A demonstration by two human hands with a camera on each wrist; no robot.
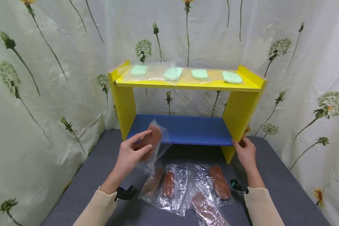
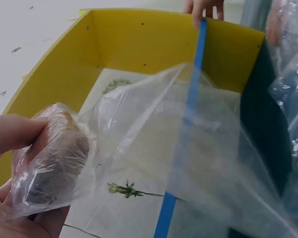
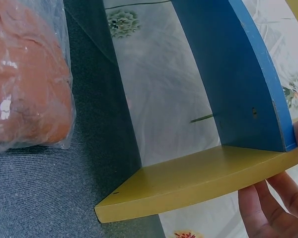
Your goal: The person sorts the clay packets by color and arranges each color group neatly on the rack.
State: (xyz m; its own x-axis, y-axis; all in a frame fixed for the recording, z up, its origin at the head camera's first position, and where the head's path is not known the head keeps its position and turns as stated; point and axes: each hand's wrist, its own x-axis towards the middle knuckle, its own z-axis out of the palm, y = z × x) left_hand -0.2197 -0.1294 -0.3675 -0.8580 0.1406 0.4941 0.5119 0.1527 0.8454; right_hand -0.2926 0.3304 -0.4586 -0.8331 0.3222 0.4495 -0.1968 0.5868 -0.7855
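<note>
My left hand (image 1: 130, 152) holds a reddish-brown oblong block (image 1: 156, 135) in a clear plastic bag, thumb on one side and fingers on the other. It is raised in front of the left end of the blue shelf (image 1: 192, 128). In the left wrist view the loose part of the bag (image 2: 139, 124) spreads across the shelf unit. My right hand (image 1: 246, 153) grips the yellow side panel (image 1: 240, 110) at the right end of the blue shelf. There, the right wrist view has the fingers (image 3: 273, 206) behind the panel and the thumb by the shelf's edge.
Several bagged brown blocks (image 1: 168, 185) lie on the dark grey table (image 1: 124, 216) before the unit, some bags overlapping. Pale green pieces (image 1: 173, 74) in clear plastic lie along the yellow top shelf (image 1: 186, 87). A flower-printed curtain (image 1: 73, 110) hangs behind and at the sides.
</note>
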